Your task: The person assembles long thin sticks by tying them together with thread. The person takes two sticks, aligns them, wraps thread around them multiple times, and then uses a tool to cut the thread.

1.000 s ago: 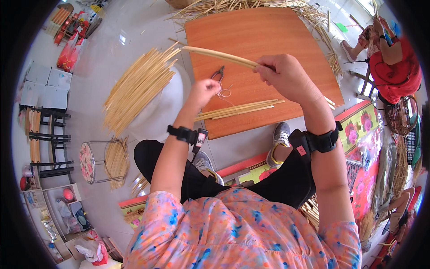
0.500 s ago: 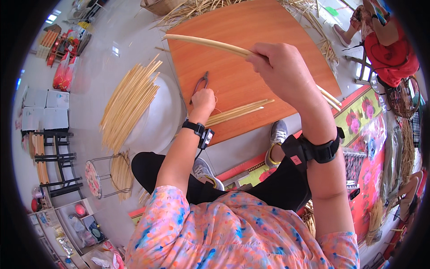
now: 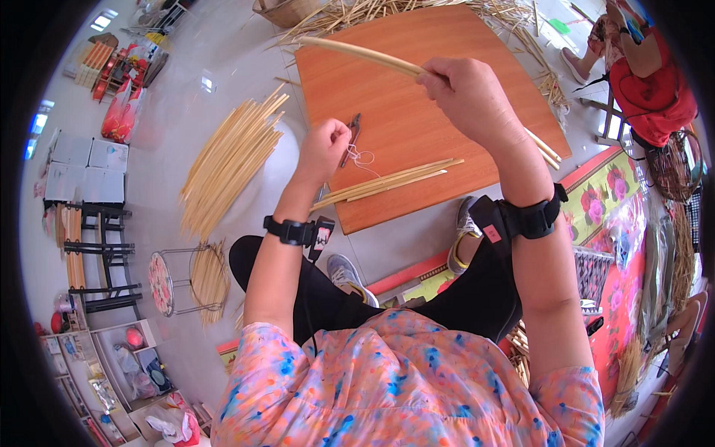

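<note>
Glossy pale floor tiles (image 3: 216, 41) surround a smooth orange-brown wooden tabletop (image 3: 402, 112). On my feed I see a slim straw-coloured length of stalk (image 3: 365, 53) raised over it, long axis slanting away leftward. The right hand (image 3: 468, 95) clamps its near end. Well apart, the left hand (image 3: 325, 145) curls closed by looped white string (image 3: 360, 153) and dark metal pliers (image 3: 354, 127); I cannot tell whether it grips the string. Beyond, stalk scraps (image 3: 372, 13) lie tangled.

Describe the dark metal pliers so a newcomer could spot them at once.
Find the large orange-brown wooden table, then its left side, by the person's bare left hand. Just right of that hand lie the dark metal pliers. They are the dark, jointed tool, unlike the straight, pale straw-coloured sticks lying on the table closer to the person.
</note>
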`<action>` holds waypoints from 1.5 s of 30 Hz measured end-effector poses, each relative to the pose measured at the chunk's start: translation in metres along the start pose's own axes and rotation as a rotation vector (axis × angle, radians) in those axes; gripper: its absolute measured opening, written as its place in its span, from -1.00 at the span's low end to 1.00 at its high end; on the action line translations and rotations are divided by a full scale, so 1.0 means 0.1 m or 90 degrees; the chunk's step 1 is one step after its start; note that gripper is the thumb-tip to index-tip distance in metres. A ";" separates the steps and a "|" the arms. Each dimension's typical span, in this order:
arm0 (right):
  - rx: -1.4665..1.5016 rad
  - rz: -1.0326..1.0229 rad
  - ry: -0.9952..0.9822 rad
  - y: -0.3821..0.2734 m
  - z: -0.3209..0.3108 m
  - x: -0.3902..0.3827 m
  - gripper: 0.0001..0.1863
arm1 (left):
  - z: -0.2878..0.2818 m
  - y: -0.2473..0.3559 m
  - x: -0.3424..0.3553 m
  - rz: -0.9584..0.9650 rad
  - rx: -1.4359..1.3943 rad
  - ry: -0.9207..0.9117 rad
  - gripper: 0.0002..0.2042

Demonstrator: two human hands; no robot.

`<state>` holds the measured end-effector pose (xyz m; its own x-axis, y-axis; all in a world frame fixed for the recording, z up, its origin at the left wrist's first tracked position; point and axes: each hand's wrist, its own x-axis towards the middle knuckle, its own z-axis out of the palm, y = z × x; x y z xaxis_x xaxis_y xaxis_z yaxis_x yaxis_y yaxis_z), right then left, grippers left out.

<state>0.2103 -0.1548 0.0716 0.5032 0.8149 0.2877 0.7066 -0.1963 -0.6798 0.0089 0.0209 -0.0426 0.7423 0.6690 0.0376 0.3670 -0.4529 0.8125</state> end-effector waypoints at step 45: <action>0.353 0.150 -0.211 -0.37 0.79 -0.02 -0.79 | -0.19 0.55 -0.69 0.090 -0.273 0.098 -0.90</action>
<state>0.1445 -0.1060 0.0428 0.3708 0.9259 -0.0720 0.1939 -0.1530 -0.9690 -0.0326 -0.0386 0.0104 0.6648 0.7125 0.2244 -0.0204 -0.2830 0.9589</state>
